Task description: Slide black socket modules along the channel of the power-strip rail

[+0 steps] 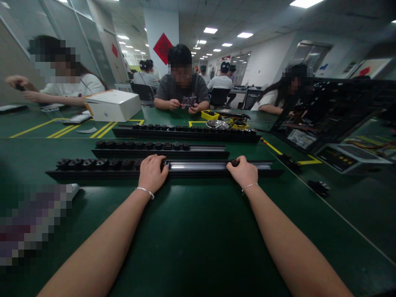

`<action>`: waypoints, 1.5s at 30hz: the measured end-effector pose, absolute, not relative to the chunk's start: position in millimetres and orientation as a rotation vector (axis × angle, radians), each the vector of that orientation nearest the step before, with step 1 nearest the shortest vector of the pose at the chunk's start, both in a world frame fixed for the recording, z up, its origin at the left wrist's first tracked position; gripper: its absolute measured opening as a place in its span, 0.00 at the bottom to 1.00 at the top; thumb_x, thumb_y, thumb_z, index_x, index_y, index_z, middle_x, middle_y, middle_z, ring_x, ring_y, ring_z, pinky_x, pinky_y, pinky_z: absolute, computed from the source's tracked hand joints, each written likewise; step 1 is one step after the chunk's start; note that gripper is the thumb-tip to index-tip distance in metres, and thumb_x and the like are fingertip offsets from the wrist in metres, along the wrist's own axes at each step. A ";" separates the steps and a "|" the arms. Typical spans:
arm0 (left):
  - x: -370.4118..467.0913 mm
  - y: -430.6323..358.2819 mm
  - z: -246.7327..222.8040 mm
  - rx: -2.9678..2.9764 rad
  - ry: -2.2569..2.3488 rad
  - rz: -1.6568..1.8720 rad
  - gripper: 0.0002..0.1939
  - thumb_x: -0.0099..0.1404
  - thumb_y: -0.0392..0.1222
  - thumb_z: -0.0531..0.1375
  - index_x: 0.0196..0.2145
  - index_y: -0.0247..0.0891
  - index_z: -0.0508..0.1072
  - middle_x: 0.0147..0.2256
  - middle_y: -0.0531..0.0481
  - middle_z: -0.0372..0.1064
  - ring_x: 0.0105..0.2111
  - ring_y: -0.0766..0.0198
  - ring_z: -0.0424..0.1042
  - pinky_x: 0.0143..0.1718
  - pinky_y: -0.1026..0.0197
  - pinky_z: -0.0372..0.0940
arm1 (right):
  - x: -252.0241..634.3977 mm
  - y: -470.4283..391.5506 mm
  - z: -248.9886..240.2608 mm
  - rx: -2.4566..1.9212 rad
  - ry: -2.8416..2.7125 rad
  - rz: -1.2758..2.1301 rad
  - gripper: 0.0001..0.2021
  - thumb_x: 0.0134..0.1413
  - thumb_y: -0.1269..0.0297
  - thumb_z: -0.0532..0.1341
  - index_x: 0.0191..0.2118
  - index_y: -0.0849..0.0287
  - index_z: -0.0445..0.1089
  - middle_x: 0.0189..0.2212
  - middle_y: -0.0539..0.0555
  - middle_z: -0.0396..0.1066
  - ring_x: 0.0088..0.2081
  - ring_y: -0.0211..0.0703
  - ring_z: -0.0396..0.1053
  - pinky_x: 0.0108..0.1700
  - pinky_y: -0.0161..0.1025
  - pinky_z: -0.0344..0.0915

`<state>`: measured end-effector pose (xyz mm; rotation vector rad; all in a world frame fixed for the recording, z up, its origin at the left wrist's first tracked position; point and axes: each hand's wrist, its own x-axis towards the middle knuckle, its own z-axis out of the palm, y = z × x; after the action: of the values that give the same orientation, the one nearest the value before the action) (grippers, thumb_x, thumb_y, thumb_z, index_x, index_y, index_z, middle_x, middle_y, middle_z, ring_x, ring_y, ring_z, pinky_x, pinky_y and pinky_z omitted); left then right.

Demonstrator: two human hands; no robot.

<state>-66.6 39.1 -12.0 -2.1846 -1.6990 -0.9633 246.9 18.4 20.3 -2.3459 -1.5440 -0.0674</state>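
A long black rail [198, 174] lies across the green table, its left part filled with a row of black round parts [88, 164]. My left hand [152, 172] is closed round a black part at the right end of that row. Over the bare silvery stretch of the rail, toward its right end, my right hand [243, 171] grips a small black part between thumb and fingers. Behind it lie a shorter rail [161, 154] partly filled with black parts and a longer rail [185, 134] with a row along it.
A white box [114, 107] stands at the back left. Yellow trays [210, 115] and a metal bowl [217, 124] sit at the back. An open black computer case [334, 111] and loose black parts [319, 187] are on the right. Several people sit around.
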 end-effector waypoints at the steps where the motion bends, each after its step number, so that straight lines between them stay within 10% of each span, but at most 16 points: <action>1: -66.7 39.0 -11.8 -2.185 -1.701 -0.961 0.18 0.60 0.43 0.53 0.46 0.36 0.70 0.44 0.42 0.72 0.52 0.51 0.63 0.55 0.49 0.55 | 247.2 18.3 20.2 -2.341 -1.552 -0.071 0.18 0.51 0.50 0.52 0.40 0.57 0.64 0.31 0.57 0.72 0.37 0.51 0.70 0.46 0.44 0.57; 45: -68.2 40.6 -13.2 -2.190 -1.701 -0.961 0.18 0.60 0.44 0.52 0.46 0.37 0.70 0.44 0.42 0.72 0.52 0.51 0.63 0.55 0.48 0.55 | 269.3 16.6 19.7 -2.390 -1.453 -0.053 0.19 0.49 0.49 0.51 0.41 0.57 0.65 0.31 0.57 0.72 0.38 0.51 0.69 0.52 0.48 0.52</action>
<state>-68.2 40.6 -13.2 -2.1897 -1.7007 -0.9605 269.3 16.6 19.7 -2.3899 -1.4530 -0.0528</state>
